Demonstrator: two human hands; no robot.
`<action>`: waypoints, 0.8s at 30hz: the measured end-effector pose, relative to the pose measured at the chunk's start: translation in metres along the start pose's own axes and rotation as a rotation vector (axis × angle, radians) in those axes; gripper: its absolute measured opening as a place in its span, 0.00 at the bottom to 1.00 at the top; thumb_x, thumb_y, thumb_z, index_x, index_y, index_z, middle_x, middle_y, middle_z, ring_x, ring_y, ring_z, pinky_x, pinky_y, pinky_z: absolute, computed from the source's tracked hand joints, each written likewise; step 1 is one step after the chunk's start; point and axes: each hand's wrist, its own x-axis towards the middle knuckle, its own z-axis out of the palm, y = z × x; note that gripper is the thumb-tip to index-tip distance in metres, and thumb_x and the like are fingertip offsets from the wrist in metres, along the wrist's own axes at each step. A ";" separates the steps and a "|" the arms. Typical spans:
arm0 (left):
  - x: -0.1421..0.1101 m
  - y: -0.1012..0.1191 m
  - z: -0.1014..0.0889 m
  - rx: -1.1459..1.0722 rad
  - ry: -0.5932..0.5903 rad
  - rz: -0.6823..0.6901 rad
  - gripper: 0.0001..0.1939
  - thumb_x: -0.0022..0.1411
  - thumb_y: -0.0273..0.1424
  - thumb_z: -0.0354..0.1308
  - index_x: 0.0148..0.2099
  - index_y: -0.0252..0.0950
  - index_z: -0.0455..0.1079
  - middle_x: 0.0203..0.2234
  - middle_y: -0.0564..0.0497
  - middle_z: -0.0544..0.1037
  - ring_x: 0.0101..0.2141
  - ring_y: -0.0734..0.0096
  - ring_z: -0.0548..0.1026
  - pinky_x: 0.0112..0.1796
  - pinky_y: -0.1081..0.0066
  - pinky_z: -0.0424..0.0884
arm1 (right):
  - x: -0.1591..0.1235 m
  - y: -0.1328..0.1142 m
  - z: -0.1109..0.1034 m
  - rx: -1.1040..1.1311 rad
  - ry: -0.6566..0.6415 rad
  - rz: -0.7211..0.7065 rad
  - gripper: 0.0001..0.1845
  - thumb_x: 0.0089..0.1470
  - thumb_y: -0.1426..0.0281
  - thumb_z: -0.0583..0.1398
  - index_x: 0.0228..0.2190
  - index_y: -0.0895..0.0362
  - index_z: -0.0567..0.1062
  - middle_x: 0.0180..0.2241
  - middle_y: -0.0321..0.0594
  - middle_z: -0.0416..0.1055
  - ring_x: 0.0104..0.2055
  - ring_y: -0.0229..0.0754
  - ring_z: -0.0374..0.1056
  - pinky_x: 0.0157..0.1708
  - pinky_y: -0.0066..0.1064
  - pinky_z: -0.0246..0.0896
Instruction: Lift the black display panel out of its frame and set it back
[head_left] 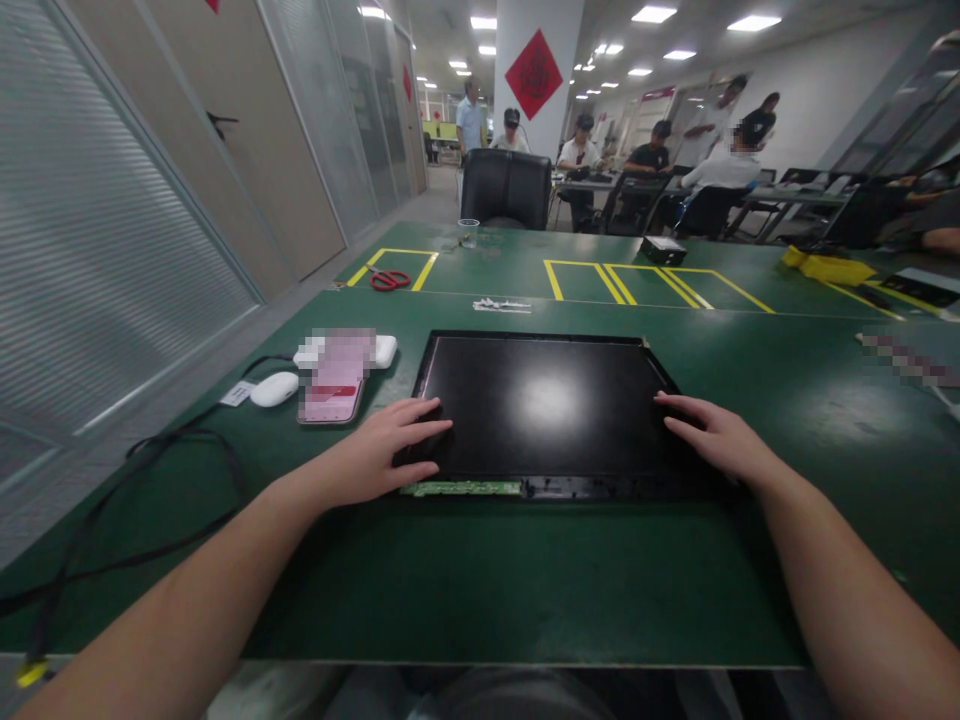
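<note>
A black flat display panel (540,405) lies screen up on the green table in front of me. A narrow green circuit board (469,489) runs along the left part of its near edge. My left hand (386,445) rests on the panel's left edge, fingers spread over the screen. On the opposite side, my right hand (709,435) touches the right edge with its fingers stretched out. Neither hand is wrapped round anything. Parts of both side edges are hidden under the hands.
Left of the panel lie a phone (330,385), a white mouse-shaped object (274,389) and black cables (180,435). Red-handled scissors (389,281), a clear cup (469,233) and a small black box (663,250) are farther back. A black chair (506,190) and several people are beyond the table.
</note>
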 end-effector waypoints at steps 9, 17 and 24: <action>0.001 0.002 -0.002 -0.003 -0.032 -0.003 0.27 0.73 0.47 0.62 0.69 0.45 0.77 0.72 0.37 0.71 0.69 0.40 0.70 0.68 0.38 0.64 | -0.001 -0.003 -0.001 0.084 -0.008 0.029 0.23 0.52 0.55 0.65 0.48 0.47 0.87 0.58 0.40 0.81 0.65 0.60 0.73 0.70 0.53 0.62; 0.000 0.005 -0.005 -0.022 -0.015 -0.019 0.29 0.75 0.51 0.58 0.70 0.44 0.75 0.73 0.35 0.68 0.69 0.40 0.69 0.68 0.39 0.65 | -0.001 -0.001 -0.003 0.061 0.062 0.049 0.25 0.50 0.54 0.65 0.48 0.47 0.87 0.51 0.42 0.84 0.56 0.60 0.78 0.63 0.52 0.69; -0.002 -0.009 0.009 0.070 0.155 -0.205 0.40 0.73 0.60 0.52 0.76 0.42 0.65 0.77 0.34 0.59 0.73 0.32 0.61 0.68 0.33 0.62 | 0.001 0.012 -0.007 0.053 0.208 0.139 0.27 0.53 0.54 0.65 0.51 0.50 0.85 0.47 0.46 0.84 0.39 0.54 0.78 0.44 0.48 0.75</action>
